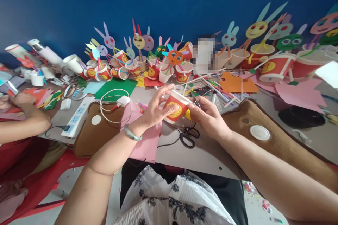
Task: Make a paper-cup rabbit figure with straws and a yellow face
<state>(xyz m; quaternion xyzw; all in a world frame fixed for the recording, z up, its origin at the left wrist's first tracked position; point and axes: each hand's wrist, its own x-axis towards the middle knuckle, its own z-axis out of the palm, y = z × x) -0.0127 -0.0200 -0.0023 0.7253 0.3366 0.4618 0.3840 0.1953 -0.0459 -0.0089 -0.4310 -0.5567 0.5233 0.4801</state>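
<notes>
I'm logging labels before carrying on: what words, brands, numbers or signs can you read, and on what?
No text is legible.
Held paper cup: round yellow emblem, any lettering too blurred to read.
Red cup at right: similar yellow emblem, also unreadable.
Power strip: any markings too small to read.

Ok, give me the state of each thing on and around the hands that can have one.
Left hand: closed on the cup
Right hand: at the cup's rim, grip unclear
Red paper cup: held, tilted
Black-handled scissors: handles over the table, blades' state unclear
Power strip: black plug inserted
White charger: out of the strip
Green sheet: lying flat
</notes>
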